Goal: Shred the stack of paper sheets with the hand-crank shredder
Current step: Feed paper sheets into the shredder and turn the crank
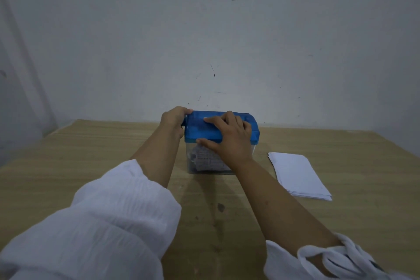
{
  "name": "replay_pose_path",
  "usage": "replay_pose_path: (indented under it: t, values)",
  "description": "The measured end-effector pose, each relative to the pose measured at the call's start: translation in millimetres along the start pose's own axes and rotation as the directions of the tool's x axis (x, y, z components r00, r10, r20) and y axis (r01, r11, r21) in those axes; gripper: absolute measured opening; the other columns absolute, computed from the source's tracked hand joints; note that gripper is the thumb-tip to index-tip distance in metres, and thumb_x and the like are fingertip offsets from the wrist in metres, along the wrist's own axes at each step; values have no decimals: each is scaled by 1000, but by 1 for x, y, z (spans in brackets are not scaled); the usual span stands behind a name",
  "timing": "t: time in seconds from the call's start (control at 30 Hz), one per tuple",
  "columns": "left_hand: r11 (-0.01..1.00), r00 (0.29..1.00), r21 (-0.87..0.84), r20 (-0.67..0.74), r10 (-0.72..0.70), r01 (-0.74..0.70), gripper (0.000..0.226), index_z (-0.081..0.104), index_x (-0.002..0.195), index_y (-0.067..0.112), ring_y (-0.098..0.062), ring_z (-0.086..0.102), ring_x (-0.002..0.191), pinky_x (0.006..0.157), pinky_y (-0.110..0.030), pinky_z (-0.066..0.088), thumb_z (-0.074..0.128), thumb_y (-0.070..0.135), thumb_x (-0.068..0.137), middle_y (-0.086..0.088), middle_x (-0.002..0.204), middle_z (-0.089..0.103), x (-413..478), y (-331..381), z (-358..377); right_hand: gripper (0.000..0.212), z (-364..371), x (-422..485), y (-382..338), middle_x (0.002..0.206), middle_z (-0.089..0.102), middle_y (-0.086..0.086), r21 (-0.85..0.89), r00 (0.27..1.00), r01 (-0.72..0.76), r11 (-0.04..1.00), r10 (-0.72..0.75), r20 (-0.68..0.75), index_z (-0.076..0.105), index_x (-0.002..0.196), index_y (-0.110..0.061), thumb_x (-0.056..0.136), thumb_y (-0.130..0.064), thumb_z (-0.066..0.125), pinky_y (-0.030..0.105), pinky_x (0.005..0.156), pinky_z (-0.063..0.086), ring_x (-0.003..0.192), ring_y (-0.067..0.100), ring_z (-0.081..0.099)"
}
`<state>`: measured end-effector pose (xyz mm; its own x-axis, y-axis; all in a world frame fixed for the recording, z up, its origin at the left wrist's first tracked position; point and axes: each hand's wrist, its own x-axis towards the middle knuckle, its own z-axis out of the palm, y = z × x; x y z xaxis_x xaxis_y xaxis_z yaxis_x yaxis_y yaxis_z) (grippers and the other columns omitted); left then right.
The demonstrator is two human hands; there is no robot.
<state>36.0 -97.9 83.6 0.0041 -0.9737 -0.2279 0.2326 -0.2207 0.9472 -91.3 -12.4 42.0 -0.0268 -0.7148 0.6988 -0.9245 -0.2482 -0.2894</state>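
Note:
The hand-crank shredder (200, 130) stands at the middle of the wooden table, with a blue lid over a clear bin. Shredded paper (205, 160) shows through the bin's front wall. My left hand (173, 120) curls round the dark crank handle at the shredder's left end. My right hand (229, 141) lies across the blue lid, fingers spread over its top and thumb along its front edge. A stack of white paper sheets (298, 175) lies flat on the table to the right of the shredder, apart from both hands.
The wooden table (91, 154) reaches back to a grey-white wall just behind the shredder. Its left and right edges angle inward toward the back. A small dark spot (221, 207) marks the tabletop in front of the shredder.

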Motion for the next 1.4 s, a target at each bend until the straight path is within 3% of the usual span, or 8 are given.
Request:
replay_pose_path:
  t: [0.13, 0.43, 0.83, 0.93, 1.03, 1.13, 1.3, 1.4]
  values:
    - [998, 1000, -51, -3, -21, 21, 7, 57, 87, 4, -24, 57, 69, 47, -32, 50, 63, 4, 84, -13, 94, 59, 0, -3, 1, 52, 0, -1, 0, 101, 47, -3, 6, 1000, -12, 1000, 12, 10, 60, 117, -30, 74, -57, 66, 32, 95, 22, 99, 14, 46]
    - [985, 997, -152, -40, 73, -79, 29, 64, 112, 6, -11, 59, 76, 69, -29, 52, 56, -5, 87, 5, 81, 61, 2, -3, 13, 52, -1, 0, -1, 105, 46, -3, -2, 999, -19, 1000, 19, 28, 58, 120, -31, 76, -57, 64, 32, 97, 21, 102, 13, 43]
    - [910, 965, -333, 8, 263, -246, 49, 54, 126, 4, -12, 59, 104, 77, -21, 52, 47, -21, 83, 2, 112, 62, -5, -9, 8, 52, 1, 2, -1, 105, 48, 0, -3, 999, -27, 1000, 27, 22, 59, 119, -30, 75, -58, 65, 35, 98, 22, 103, 17, 45]
    - [931, 953, -208, -20, 303, -300, 46, 55, 125, 0, -16, 58, 108, 73, -21, 52, 58, -14, 82, -5, 123, 62, -7, -10, 3, 53, 1, 1, 0, 106, 47, -1, -7, 999, -31, 999, 32, 30, 58, 120, -32, 75, -59, 64, 33, 98, 22, 103, 16, 45]
    - [900, 900, 144, -87, 426, -412, 66, 39, 141, 5, -22, 43, 129, 101, -33, 42, 70, 19, 84, -10, 145, 42, -4, -2, -5, 58, 0, 2, -1, 109, 47, -2, -44, 999, -6, 999, 7, 35, 54, 127, -36, 75, -62, 62, 33, 98, 20, 105, 16, 45]
    - [613, 782, 572, 83, 618, -545, 62, 30, 146, 9, -23, 26, 141, 117, -35, 19, 50, 39, 95, -10, 152, 30, -2, 17, -13, 65, -1, 3, -4, 113, 46, -1, -67, 998, -26, 997, 30, 60, 50, 131, -39, 73, -68, 59, 34, 99, 18, 108, 16, 41]
    - [-185, 779, 925, 380, 498, -332, 40, 51, 129, 6, -23, 47, 123, 117, -32, 2, 28, 26, 103, -11, 129, 56, 1, 43, -7, 56, -1, 5, -6, 114, 43, -2, -19, 993, -80, 997, 81, 84, 52, 129, -41, 78, -64, 56, 30, 100, 13, 109, 15, 39]
    - [-293, 775, 911, 402, 487, -289, 35, 52, 126, 2, -24, 48, 121, 118, -29, 1, 29, 15, 103, -12, 127, 57, -1, 46, -2, 54, -2, 6, -7, 114, 42, -3, -18, 991, -85, 996, 86, 98, 51, 130, -41, 80, -62, 55, 29, 98, 10, 111, 14, 38]
